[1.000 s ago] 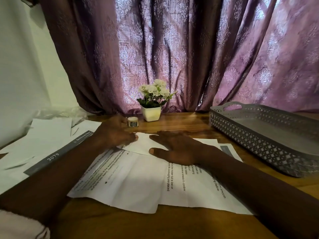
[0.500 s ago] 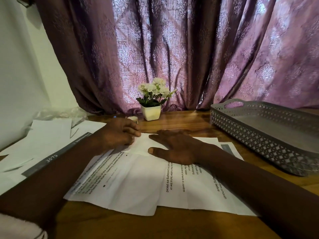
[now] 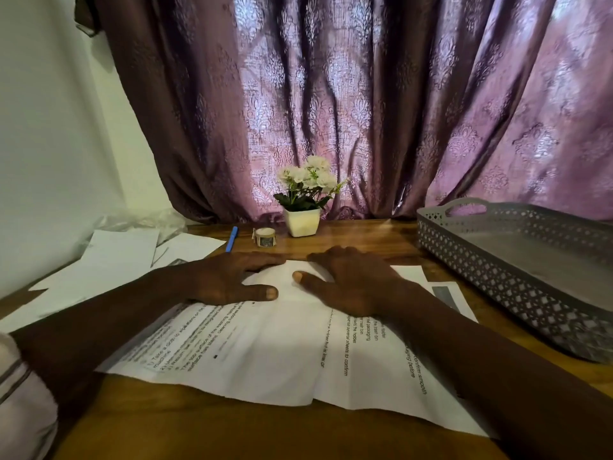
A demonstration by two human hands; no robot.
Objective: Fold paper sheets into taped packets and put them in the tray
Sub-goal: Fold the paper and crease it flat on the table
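Note:
A white printed paper sheet lies on the wooden table in front of me, its far part folded over into a white flap. My left hand presses flat on the flap's left side with fingers spread. My right hand presses flat on its right side. A small roll of tape stands just beyond the hands. The grey perforated tray sits at the right with nothing visible inside.
More white sheets are spread at the left, with crumpled clear plastic behind them. A blue pen lies beside the tape. A white pot of flowers stands before the purple curtain. Another printed sheet lies under my right wrist.
My left hand has gone from curled fingers at the flap's left corner to lying flat and spread on the flap. The tape roll and pen are uncovered. My right hand stayed put.

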